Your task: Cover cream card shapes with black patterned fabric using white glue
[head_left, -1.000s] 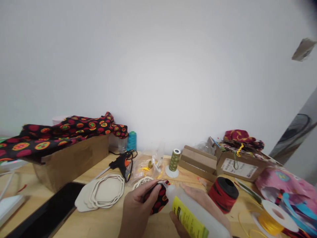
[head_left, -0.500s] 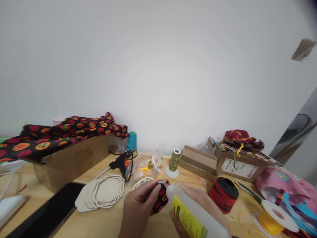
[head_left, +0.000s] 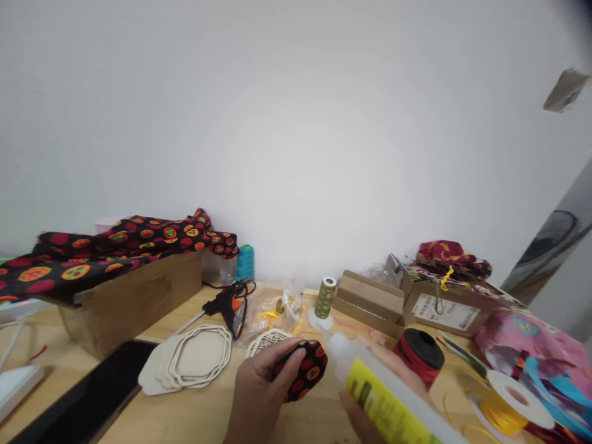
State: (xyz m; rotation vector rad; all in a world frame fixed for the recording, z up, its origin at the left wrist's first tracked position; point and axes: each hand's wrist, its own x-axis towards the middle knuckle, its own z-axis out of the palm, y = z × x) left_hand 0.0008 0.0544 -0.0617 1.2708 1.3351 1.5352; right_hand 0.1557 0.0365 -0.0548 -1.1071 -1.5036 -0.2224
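Note:
My left hand [head_left: 259,391] is closed around a small rounded piece covered in black fabric with red and orange dots [head_left: 308,370], held just above the wooden table [head_left: 208,413]. My right hand [head_left: 370,419] grips a white squeeze bottle with a yellow label [head_left: 383,398], tilted with its tip pointing up-left, a short gap from the fabric piece. Only part of the right hand's fingers show under the bottle.
A stack of cream cut-out shapes [head_left: 194,357] and a black glue gun [head_left: 229,302] lie to the left. A cardboard box draped in dotted fabric [head_left: 129,290], thread spools [head_left: 326,296], a red-and-black spool [head_left: 419,354], a yellow ribbon reel [head_left: 506,404] and small boxes [head_left: 444,308] crowd the table.
The bottle has pulled back to the right, so its tip no longer touches the fabric piece. My left hand has turned the fabric piece slightly outward.

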